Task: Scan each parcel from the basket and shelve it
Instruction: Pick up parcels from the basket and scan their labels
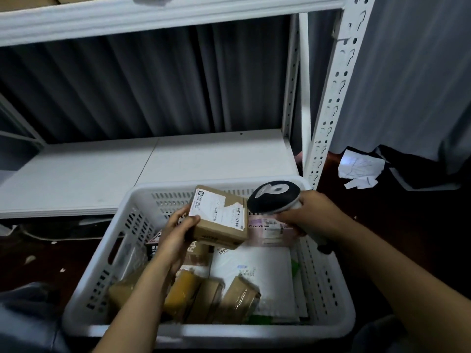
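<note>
My left hand (175, 233) grips a small brown cardboard parcel (220, 220) with a white shipping label, held above the white slotted basket (328, 296). My right hand (313, 215) holds a black and grey barcode scanner (274, 196), whose head sits just right of the parcel's label. Inside the basket lie several more parcels: brown taped boxes (237, 299), a yellow wrapped packet (182, 291), a white mailer bag (260, 266) and a pink box (267, 230). The white shelf board (127, 171) behind the basket carries nothing.
A white perforated shelf upright (331, 98) stands at the right of the basket. An upper shelf (127, 19) spans the top, with cardboard on it. Crumpled paper (359, 169) and dark fabric lie on the dark floor to the right. Grey curtains hang behind.
</note>
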`<act>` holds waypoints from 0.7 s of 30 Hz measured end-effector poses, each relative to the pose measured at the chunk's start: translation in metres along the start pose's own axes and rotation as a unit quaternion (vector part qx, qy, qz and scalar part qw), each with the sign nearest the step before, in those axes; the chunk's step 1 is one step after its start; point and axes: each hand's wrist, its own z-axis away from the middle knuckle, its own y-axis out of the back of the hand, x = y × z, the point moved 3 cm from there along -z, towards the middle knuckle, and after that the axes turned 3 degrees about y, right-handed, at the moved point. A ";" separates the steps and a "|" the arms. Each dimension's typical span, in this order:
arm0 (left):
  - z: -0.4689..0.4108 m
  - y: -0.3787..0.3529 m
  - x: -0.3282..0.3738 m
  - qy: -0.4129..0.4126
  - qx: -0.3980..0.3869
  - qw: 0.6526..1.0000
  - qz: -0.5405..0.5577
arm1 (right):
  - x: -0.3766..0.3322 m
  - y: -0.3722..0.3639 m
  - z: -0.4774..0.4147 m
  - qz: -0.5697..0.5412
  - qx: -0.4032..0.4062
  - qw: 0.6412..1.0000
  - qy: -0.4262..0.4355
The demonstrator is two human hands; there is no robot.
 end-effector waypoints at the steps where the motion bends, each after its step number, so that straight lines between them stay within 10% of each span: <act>1: -0.004 0.005 0.003 -0.004 0.003 1.000 -0.002 | -0.001 0.002 0.000 0.023 -0.006 1.000 0.007; 21: -0.013 0.028 0.015 -0.032 -0.020 0.998 -0.048 | -0.011 0.022 0.006 0.102 -0.017 0.994 0.028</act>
